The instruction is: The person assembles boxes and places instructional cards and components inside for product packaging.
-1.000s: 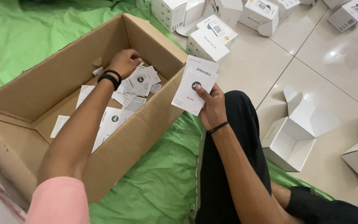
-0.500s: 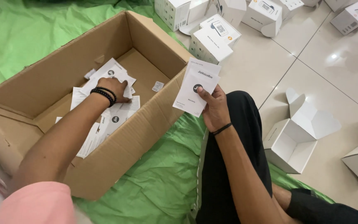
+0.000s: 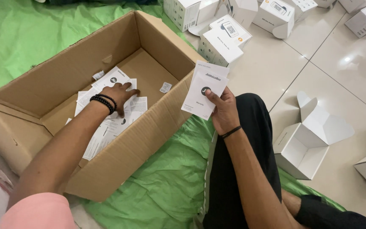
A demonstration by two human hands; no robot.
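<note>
**Cardboard box, leaflets and two busy hands**

Brown cardboard is making up the large open box (image 3: 64, 80) that is lying on a green sheet (image 3: 162, 186) on the floor. The person is sitting beside it, with one leg in black trousers (image 3: 242, 169) stretching over the sheet.

The left hand (image 3: 121, 95) is reaching down into the box and is pressing flat on a loose pile of white leaflets (image 3: 106, 127) that is covering part of the box bottom. Its grip is wide, the fingers spreading over the top leaflet and closing on nothing. A black bead bracelet (image 3: 103, 101) is sitting on this wrist. One small white paper piece (image 3: 165, 87) is lying apart from the pile, near the right wall of the box.

The right hand (image 3: 223, 112) is holding a few white leaflets (image 3: 204, 90) upright, just outside the box's right edge and above the sheet. Its grip is narrow, the thumb pressing the papers against the fingers. A thin black band is going around this wrist.

On the pale tiled floor (image 3: 335, 76), an open white carton (image 3: 306, 144) is standing near the person's knee. Several closed white cartons (image 3: 221, 40) are lying behind the big box.
</note>
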